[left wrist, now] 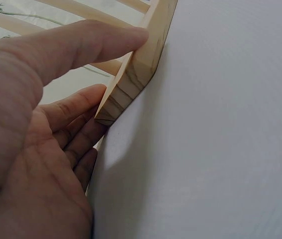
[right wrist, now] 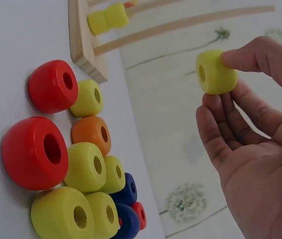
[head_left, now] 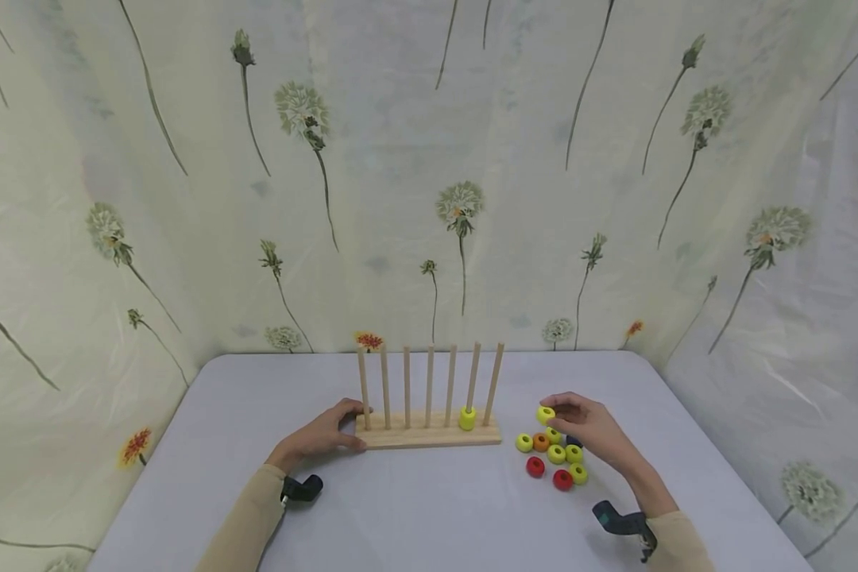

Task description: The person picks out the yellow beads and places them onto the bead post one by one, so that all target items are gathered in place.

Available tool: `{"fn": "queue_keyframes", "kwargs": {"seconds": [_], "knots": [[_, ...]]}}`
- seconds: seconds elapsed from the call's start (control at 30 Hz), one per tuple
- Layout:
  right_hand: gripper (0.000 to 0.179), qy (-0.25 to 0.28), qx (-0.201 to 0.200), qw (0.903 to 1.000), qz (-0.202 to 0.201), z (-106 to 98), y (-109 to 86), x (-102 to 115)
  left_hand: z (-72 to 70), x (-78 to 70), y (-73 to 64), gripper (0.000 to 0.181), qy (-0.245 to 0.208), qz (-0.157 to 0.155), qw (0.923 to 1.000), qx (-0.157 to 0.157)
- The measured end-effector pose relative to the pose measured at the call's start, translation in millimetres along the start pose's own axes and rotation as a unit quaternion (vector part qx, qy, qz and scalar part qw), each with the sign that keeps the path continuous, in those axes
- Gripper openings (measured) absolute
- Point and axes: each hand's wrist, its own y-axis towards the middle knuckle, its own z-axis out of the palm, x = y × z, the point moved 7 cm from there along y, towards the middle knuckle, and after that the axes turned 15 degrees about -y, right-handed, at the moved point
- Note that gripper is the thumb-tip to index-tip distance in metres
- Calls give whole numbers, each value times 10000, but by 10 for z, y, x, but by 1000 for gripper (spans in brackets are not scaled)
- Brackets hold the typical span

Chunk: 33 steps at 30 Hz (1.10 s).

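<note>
Right grip [head_left: 595, 427] pinches 1 yellow bead [head_left: 546, 415], lower right of frame.
Left grip [head_left: 320, 434] holds 7-peg rack [head_left: 429, 438], lower centre.

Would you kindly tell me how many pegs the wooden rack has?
7 pegs, all in one row along the wooden base: from the left, five bare, one threaded with yellow beads, one bare. None looks hidden.

We wear beige sleeves [head_left: 246, 516] and dark, bent wrist cameras [head_left: 302, 488], the right one marked with a small teal patch [head_left: 604, 517].
</note>
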Motion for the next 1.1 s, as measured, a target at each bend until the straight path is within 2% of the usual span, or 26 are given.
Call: {"fn": "queue_keyframes", "kwargs": {"seconds": [0.23, 0.77, 1.1], "knots": [[43, 180, 99, 9997, -149, 39, -32, 161, -1, 15, 9, 67, 7, -35, 10000, -27], [38, 121, 58, 9986, -503, -1, -88, 480, -1, -9, 10, 68, -51, -12, 10000, -5], [35, -40, -312, 9960, -838, -104, -64, 648, -5, -15, 10, 68, -32, 43, 10000, -27]]}}
